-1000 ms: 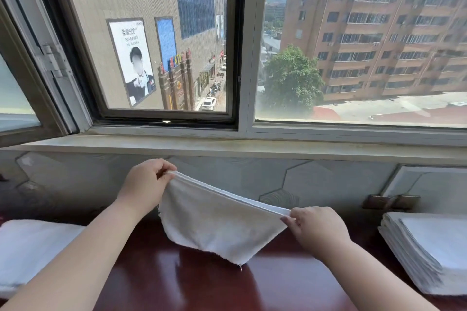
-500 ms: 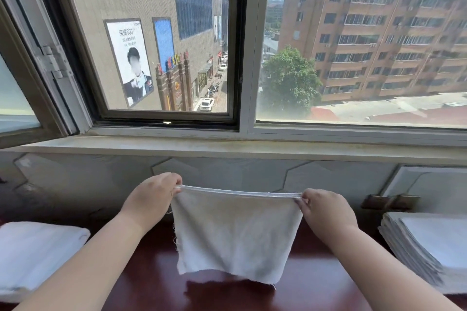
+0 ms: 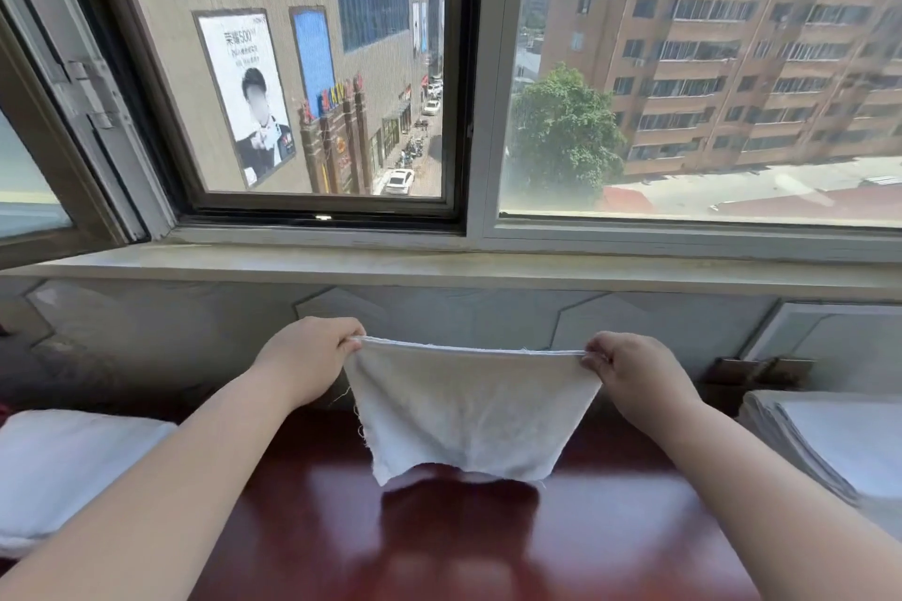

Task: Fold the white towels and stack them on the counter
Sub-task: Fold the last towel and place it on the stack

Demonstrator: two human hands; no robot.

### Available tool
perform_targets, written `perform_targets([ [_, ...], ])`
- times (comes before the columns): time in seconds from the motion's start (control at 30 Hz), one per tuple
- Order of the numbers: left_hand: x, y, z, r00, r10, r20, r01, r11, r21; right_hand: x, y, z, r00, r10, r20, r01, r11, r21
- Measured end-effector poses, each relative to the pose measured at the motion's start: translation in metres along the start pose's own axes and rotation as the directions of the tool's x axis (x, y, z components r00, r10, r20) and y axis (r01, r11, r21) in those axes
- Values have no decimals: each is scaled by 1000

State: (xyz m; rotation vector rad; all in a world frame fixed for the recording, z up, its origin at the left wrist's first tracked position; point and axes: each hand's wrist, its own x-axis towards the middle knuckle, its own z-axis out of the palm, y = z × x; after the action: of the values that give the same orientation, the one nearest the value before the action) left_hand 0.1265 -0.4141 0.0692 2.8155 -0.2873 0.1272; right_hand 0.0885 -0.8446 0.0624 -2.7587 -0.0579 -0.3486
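Towel (image 3: 468,410), white and doubled, hangs above the dark red counter (image 3: 439,547), its top corners pinched shut by the left hand (image 3: 305,356) and right hand (image 3: 629,373). Folding looks midway; next it likely needs laying flat, then another fold before joining the stack (image 3: 839,444) at right.

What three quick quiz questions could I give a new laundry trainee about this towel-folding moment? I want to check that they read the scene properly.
1. True or false: the white towel lies flat on the counter.
2. Which hands grip its top corners?
3. Multiple choice: the tall stack of flat white sheets sits A) on the left, B) on the right, C) on the window sill.

Key: 1. False, it hangs. 2. Both, left hand and right hand. 3. B.
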Motion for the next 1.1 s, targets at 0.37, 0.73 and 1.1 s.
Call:
perform_targets([
  [0.37,79,20,29,989,-140,-41,140,990,-5,69,4,39,934,343,96,-348,937,38],
  [0.73,26,-1,80,994,-89,-55,86,995,-58,16,20,77,943,303,136,-328,912,245],
  [1.1,-80,-16,183,967,-49,252,18,992,124,-92,57,156,840,304,450,-322,946,-36],
])
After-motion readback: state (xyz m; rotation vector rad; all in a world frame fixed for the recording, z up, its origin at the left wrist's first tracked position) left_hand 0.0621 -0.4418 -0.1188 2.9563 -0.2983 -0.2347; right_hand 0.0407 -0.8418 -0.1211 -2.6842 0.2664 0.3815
